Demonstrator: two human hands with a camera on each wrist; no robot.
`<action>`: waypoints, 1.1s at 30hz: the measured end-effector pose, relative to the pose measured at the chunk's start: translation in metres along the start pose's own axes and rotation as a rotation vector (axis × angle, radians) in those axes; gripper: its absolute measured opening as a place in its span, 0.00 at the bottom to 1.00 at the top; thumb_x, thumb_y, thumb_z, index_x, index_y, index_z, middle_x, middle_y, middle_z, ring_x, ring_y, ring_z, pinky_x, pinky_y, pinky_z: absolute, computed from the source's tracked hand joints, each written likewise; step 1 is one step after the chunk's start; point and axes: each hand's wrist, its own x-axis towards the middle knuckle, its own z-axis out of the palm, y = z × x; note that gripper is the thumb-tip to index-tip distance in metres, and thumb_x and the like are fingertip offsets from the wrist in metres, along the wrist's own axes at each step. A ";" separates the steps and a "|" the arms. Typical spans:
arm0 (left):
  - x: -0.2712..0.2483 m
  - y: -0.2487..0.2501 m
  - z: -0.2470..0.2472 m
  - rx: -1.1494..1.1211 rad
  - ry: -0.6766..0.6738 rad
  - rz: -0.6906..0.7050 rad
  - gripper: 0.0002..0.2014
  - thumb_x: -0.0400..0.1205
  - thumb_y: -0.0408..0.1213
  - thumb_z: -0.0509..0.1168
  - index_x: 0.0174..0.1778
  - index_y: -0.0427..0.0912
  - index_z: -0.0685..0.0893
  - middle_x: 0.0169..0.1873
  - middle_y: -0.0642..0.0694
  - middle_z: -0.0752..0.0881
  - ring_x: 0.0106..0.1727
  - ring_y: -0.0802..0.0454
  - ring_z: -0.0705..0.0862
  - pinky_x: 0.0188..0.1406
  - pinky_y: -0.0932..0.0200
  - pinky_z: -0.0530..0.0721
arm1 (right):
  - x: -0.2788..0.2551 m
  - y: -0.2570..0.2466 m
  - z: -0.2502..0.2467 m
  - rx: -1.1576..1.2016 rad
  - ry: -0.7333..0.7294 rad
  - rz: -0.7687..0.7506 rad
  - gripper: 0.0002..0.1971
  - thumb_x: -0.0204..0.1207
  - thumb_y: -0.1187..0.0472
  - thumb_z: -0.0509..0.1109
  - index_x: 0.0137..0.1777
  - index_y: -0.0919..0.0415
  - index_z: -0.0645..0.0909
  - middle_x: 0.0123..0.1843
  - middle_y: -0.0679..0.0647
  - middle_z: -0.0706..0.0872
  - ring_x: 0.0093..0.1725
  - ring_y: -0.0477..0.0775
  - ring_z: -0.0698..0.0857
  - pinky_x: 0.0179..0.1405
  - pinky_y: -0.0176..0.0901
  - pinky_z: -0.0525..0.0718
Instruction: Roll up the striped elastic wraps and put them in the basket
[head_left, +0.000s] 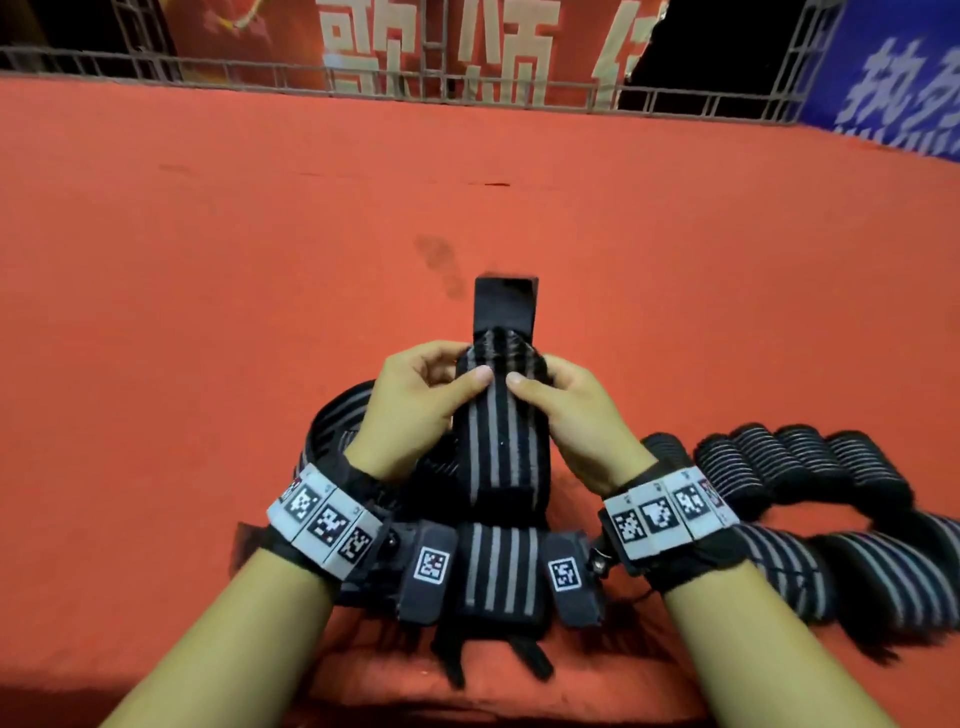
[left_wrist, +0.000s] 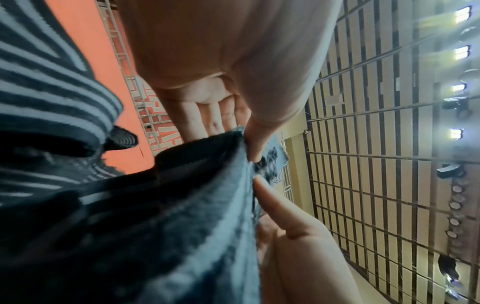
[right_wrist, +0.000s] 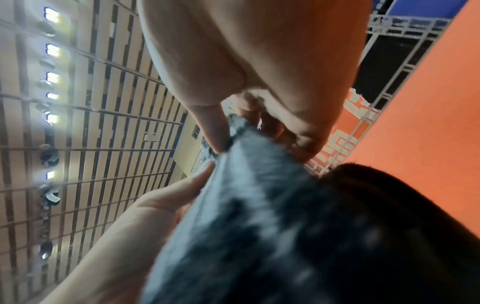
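Gripping one striped elastic wrap (head_left: 496, 441) between both hands, we hold its far end up over the red cloth surface (head_left: 208, 270). Our left hand (head_left: 415, 405) has its thumb laid across the top face of the wrap and its fingers curled beneath the left edge; our right hand (head_left: 576, 415) mirrors it, thumb on top and fingers curled under the right edge. The two thumb tips lie near each other at the wrap's midline, apart by a narrow strip of fabric. Beyond the thumbs the wrap bends over, and a plain black tab (head_left: 505, 304) stands out past the fold, pointing away from us.

From the left wrist view we see the same wrap (left_wrist: 182, 205) edge-on, with the left thumb and fingers (left_wrist: 207, 115) pinching it from opposite faces and the right thumb meeting it from below in the picture. From the right wrist view the wrap (right_wrist: 246, 185) is blurred, yet the fingers on both sides are clearly closed on its end.

The near part of the wrap runs toward us between the wrists and hangs over the cloth's front edge. A loose striped wrap (head_left: 332, 421) lies curved behind the left wrist. To the right, a row of rolled wraps (head_left: 800, 462) rests on the cloth, with more unrolled striped wraps (head_left: 852, 566) just in front of them. A metal railing (head_left: 467, 88) with banners borders the far side.
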 end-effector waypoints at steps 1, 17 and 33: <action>-0.002 -0.006 0.000 0.017 -0.012 -0.023 0.08 0.80 0.29 0.73 0.53 0.41 0.89 0.35 0.54 0.92 0.36 0.59 0.88 0.32 0.67 0.82 | -0.001 0.006 -0.004 -0.071 0.015 -0.038 0.10 0.79 0.66 0.72 0.60 0.65 0.83 0.57 0.62 0.90 0.53 0.52 0.89 0.55 0.52 0.87; -0.028 -0.019 0.004 0.053 -0.212 -0.253 0.07 0.77 0.31 0.77 0.46 0.44 0.86 0.35 0.38 0.80 0.39 0.42 0.82 0.38 0.52 0.81 | -0.020 0.027 -0.013 0.057 0.018 -0.202 0.15 0.78 0.77 0.71 0.59 0.60 0.88 0.53 0.53 0.93 0.54 0.49 0.91 0.55 0.41 0.87; -0.037 -0.015 -0.004 -0.009 -0.127 -0.233 0.06 0.77 0.26 0.75 0.49 0.36 0.89 0.34 0.40 0.88 0.34 0.48 0.90 0.28 0.58 0.86 | -0.027 0.017 -0.006 0.082 -0.141 -0.164 0.10 0.83 0.67 0.69 0.60 0.66 0.87 0.57 0.60 0.92 0.61 0.54 0.90 0.67 0.50 0.85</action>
